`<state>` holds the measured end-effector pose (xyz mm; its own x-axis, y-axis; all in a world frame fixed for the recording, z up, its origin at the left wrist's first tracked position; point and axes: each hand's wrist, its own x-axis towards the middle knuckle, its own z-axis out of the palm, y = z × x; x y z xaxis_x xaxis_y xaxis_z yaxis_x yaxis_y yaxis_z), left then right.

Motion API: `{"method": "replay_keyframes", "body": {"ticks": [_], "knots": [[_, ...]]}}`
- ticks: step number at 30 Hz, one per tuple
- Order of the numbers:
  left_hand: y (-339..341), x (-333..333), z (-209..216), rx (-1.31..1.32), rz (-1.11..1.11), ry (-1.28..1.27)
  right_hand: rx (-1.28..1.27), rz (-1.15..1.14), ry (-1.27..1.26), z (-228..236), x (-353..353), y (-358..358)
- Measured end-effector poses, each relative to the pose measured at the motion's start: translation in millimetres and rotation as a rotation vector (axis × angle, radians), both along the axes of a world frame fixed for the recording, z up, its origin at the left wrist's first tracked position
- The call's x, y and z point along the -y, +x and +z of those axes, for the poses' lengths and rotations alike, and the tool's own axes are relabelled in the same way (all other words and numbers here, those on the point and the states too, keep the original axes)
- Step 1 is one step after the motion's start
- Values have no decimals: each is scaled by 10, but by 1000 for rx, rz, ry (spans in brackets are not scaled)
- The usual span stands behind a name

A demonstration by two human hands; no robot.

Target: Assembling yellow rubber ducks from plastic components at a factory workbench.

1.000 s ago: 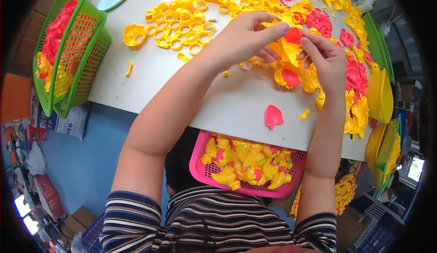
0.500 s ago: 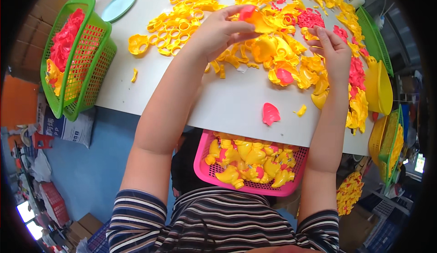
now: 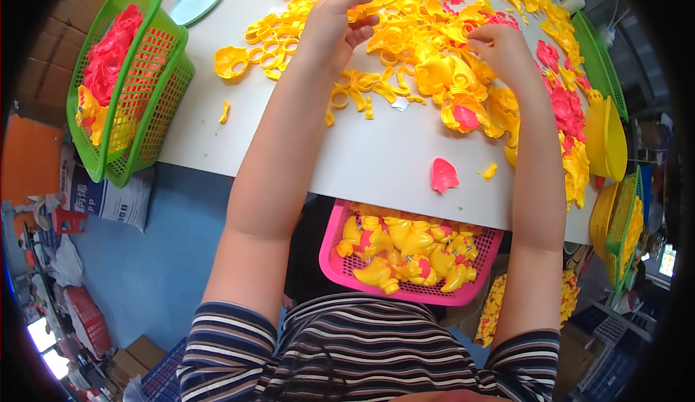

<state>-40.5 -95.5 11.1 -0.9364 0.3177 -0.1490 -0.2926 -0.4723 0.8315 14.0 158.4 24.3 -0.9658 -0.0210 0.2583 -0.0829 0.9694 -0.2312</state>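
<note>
Over the far middle of the table, my left hand [image 3: 334, 29] pinches a curved yellow plastic piece [image 3: 379, 1] with a bit of red at the fingertips. The palm hides part of it. Farther right, my right hand [image 3: 507, 53] bends down over a heap of yellow plastic shells [image 3: 438, 73], thumb and fingers together at its edge. What lies between those fingers is too small to make out. Left of the heap are many yellow rings [image 3: 269, 60]. Nearer me lie a loose red shell piece [image 3: 444, 175] and a small yellow piece [image 3: 490, 171].
A pink basket [image 3: 337, 261] of assembled yellow-and-red figures sits below the table edge before me. Green baskets [image 3: 137, 127] with red and yellow parts stand at the left. A pale blue lid [image 3: 198, 2] lies behind them. Red parts [image 3: 567, 112] and a yellow basin [image 3: 605, 138] are at the right.
My left hand has moved slightly away from me with the yellow piece. My right hand has shifted left and away, from above the parts down to the heap. The whole view has shifted slightly.
</note>
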Motion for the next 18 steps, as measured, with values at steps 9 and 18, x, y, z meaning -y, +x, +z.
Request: {"method": "replay_keyframes", "body": {"ticks": [9, 18], "knots": [[82, -64, 18, -42, 23, -87, 219, -201, -18, -98, -348, -262], [120, -103, -4, -63, -8, -129, 432, -268, -347, -113, -301, -124]]}}
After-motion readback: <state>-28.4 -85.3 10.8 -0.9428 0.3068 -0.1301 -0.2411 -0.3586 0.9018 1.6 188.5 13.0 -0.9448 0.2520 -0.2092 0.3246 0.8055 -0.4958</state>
